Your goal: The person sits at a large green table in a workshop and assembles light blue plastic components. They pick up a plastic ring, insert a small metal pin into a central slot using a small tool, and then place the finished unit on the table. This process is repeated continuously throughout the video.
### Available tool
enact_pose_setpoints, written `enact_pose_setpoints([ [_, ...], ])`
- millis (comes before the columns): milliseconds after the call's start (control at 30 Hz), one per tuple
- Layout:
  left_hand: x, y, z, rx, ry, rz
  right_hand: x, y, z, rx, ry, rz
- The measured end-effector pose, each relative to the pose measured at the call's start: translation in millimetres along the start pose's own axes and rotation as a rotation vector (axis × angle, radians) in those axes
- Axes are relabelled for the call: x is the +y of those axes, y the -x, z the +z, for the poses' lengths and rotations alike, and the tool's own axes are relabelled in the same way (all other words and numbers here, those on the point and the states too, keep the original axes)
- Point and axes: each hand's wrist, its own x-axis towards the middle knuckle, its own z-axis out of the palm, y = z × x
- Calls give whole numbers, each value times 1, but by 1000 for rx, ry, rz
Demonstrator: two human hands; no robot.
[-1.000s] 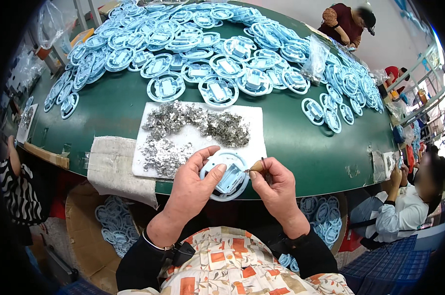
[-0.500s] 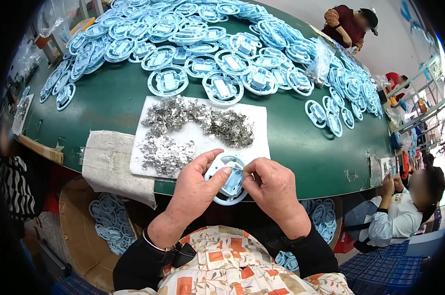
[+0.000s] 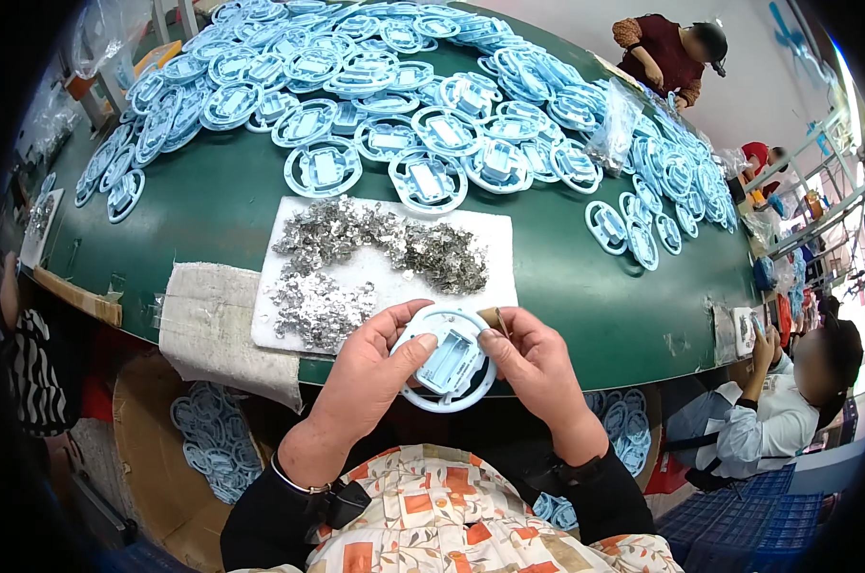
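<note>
A light-blue plastic steering-wheel-shaped housing (image 3: 446,367) is held in front of me, its rectangular compartment facing up. My left hand (image 3: 368,368) grips its left side, thumb pressed on the inner face. My right hand (image 3: 539,371) pinches the right rim with thumb and fingers. Between the right fingers sits a brownish piece with a thin metal part (image 3: 493,316); its kind is not clear. Just beyond my hands, small silvery metal clips (image 3: 327,307) lie in heaps on a white foam board (image 3: 431,309).
Many similar blue housings (image 3: 313,124) are piled across the far side of the green table (image 3: 566,325). A whitish cloth pad (image 3: 213,320) hangs over the near edge. Below it stands a cardboard box (image 3: 156,458) holding more housings. At right sits a co-worker (image 3: 762,425); another person (image 3: 662,57) stands far off.
The housing has turned so its rectangular compartment shows more fully. My right hand has shifted from working over its top with a thin piece to gripping its right rim.
</note>
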Motion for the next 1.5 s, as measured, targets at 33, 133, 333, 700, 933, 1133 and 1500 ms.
enact_pose_setpoints([
  [33, 1, 1, 1, -15, -67, 42, -3, 0, -3, -51, -68, 85],
  [133, 6, 10, 3, -41, -288, 85, -6, 4, -7, -164, -244, 277],
  [333, 22, 4, 8, -170, -952, 314, -2, 9, -11, -216, -106, 236],
  [700, 1, 5, -12, -156, 377, -259, -7, 8, 10, -129, -91, -107],
  [933, 3, 14, -1, -196, 484, -342, -14, 5, 16, -56, 218, -370],
  [1133, -4, 20, -4, -207, 306, -301, -17, 7, -3, -150, 254, -258],
  [1500, -2, 46, -27, -198, 162, -329, -28, -39, 29, -206, 662, -341],
])
